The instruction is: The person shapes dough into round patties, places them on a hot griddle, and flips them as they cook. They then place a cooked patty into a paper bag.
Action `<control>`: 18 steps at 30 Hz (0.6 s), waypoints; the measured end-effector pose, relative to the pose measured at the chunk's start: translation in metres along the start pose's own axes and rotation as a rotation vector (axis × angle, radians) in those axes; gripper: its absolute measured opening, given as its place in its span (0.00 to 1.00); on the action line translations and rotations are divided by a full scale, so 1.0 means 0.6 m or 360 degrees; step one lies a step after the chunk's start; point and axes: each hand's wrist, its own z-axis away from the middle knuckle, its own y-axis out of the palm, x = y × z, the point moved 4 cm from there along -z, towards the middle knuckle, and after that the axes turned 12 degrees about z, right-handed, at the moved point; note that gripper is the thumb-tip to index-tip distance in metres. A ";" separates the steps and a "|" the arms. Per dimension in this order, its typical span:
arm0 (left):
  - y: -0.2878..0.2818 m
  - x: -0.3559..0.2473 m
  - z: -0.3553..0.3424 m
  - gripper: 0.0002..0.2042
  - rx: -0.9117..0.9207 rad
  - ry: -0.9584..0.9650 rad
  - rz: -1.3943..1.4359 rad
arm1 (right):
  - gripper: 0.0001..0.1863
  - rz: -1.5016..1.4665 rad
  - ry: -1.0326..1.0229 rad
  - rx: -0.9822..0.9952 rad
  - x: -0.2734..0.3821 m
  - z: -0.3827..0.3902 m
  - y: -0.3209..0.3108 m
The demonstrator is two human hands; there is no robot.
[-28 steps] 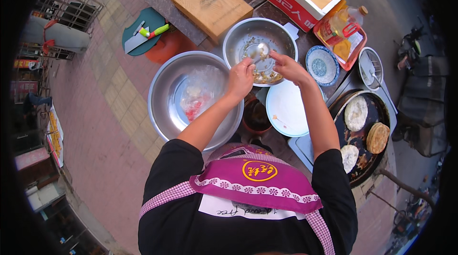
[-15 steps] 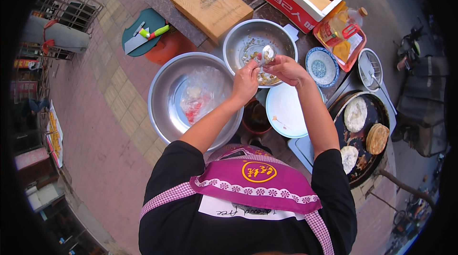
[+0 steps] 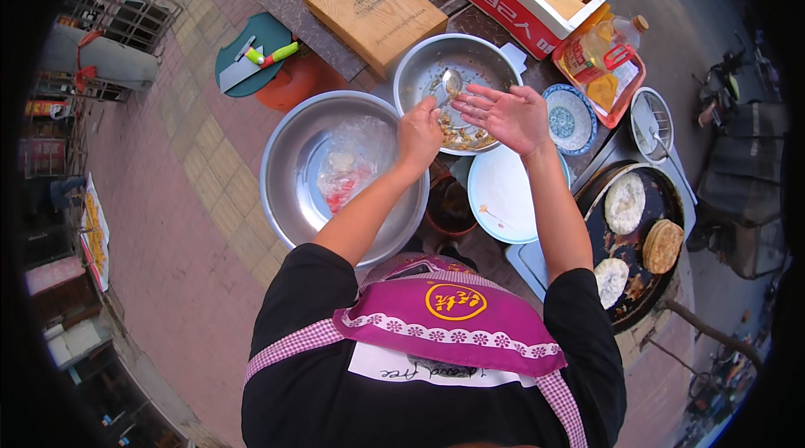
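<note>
My left hand (image 3: 419,133) is closed on a metal spoon (image 3: 451,81), whose head is over a steel bowl (image 3: 411,70) smeared with crumbly mixture. Beside it my right hand (image 3: 511,119) is open, palm up, fingers apart over the bowl's right part, with nothing in it. At lower left is a larger steel basin (image 3: 293,154) with crumpled plastic (image 3: 352,163) inside. A round white lid or tray (image 3: 503,196) lies below the bowl, partly under my right forearm. A blue-patterned dish (image 3: 570,112) stands right of my right hand.
Wooden box (image 3: 369,7) and red-white carton (image 3: 520,20) stand behind; a red tray (image 3: 629,91) holds oil bottles (image 3: 616,41). At right are a strainer bowl (image 3: 650,125) and black pan (image 3: 625,255) with flatbreads. A cleaver (image 3: 239,75) rests on a green board (image 3: 231,58) at left.
My right hand has come away from the spoon, risen slightly and opened palm up. My left hand has drawn a little to the left with the spoon.
</note>
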 end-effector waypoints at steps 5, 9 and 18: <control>0.036 -0.021 0.033 0.04 0.0251 0.0149 0.0371 | 0.56 -0.0114 -0.0041 -0.0486 -0.010 -0.024 0.005; 0.034 -0.014 0.029 0.02 0.0202 0.0165 0.0189 | 0.60 -0.0190 -0.0107 -0.0375 -0.016 -0.023 -0.001; 0.033 0.000 0.025 0.05 0.0355 0.0086 0.0279 | 0.59 0.1444 -0.0100 -0.0623 -0.020 -0.020 -0.027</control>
